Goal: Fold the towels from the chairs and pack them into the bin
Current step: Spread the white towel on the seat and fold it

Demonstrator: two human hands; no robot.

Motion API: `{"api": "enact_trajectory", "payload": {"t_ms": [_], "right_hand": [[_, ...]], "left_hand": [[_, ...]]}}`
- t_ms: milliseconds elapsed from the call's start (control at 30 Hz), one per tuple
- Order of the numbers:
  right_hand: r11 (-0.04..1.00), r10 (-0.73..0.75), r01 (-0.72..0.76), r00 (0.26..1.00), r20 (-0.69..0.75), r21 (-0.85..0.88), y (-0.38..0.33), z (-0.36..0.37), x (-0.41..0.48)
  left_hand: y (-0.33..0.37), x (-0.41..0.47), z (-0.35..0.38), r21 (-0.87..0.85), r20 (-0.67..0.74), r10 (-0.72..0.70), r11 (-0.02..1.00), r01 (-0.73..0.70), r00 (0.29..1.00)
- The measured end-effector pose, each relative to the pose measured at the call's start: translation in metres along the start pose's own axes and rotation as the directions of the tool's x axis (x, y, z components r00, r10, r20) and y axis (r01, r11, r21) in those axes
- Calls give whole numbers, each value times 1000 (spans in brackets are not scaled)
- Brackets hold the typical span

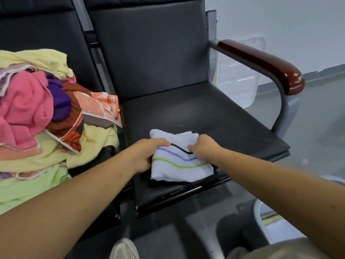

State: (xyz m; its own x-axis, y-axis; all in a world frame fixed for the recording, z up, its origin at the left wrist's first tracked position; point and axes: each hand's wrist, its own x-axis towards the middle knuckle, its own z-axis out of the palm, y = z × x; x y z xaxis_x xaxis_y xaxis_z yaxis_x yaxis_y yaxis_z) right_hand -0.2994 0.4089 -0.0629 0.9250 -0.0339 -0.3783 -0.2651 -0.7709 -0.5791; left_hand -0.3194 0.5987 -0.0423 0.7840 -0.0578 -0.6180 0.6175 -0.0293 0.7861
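A small white towel [179, 165] with a blue, a green and a black stripe lies half folded near the front of the black chair seat [214, 116]. My left hand [147, 152] grips its left edge. My right hand [203, 146] pinches the upper right part of the cloth by the black stripe. A heap of unfolded towels [37, 113], yellow, pink, purple, orange-patterned and light green, fills the chair to the left. The grey bin [261, 219] stands on the floor at the lower right, with something pale folded inside it.
The chair has a dark red armrest [265, 64] on a grey metal frame at the right. A clear plastic lid or container [240, 71] leans against the wall behind it. My shoe [124, 249] shows at the bottom edge on the grey floor.
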Motion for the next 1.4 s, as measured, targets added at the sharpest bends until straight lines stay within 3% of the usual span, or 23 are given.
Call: {"api": "enact_trajectory", "payload": {"t_ms": [100, 167, 267, 400, 500, 700, 867, 1000, 1200, 1300, 1400], "right_hand": [[941, 49, -90, 990, 133, 326, 4, -15, -2], [735, 1, -194, 959, 285, 650, 12, -28, -2], [461, -107, -260, 933, 344, 848, 24, -52, -8], [241, -190, -225, 943, 273, 944, 53, -83, -22], [144, -157, -168, 969, 190, 975, 102, -99, -33], [93, 184, -52, 982, 34, 994, 241, -119, -73], [29, 418, 2, 908, -14, 1000, 346, -104, -121], [-60, 554, 0, 832, 34, 998, 401, -69, -143], [-188, 736, 6, 663, 137, 982, 448, 9, -128], [-181, 792, 28, 597, 129, 983, 461, 37, -113], [-193, 826, 21, 543, 151, 981, 475, 62, -104]], "left_hand": [[15, -12, 19, -132, 110, 62, 990, -47, 992], [27, -21, 34, -193, 125, 128, 976, -103, 984], [44, -34, 58, -300, 183, 242, 937, -181, 953], [53, -31, 95, -367, 294, 314, 909, -197, 903], [47, -21, 140, -273, 387, 243, 952, -141, 889], [1, 8, 255, -89, 513, 115, 993, -80, 851], [-72, 27, 341, 129, 600, -15, 989, -78, 800], [-124, 52, 383, 323, 602, -130, 942, -92, 788], [-180, 98, 413, 607, 525, -217, 773, -184, 823], [-200, 115, 421, 759, 522, -129, 522, -390, 843], [-219, 120, 427, 798, 562, -52, 296, -525, 825]]}}
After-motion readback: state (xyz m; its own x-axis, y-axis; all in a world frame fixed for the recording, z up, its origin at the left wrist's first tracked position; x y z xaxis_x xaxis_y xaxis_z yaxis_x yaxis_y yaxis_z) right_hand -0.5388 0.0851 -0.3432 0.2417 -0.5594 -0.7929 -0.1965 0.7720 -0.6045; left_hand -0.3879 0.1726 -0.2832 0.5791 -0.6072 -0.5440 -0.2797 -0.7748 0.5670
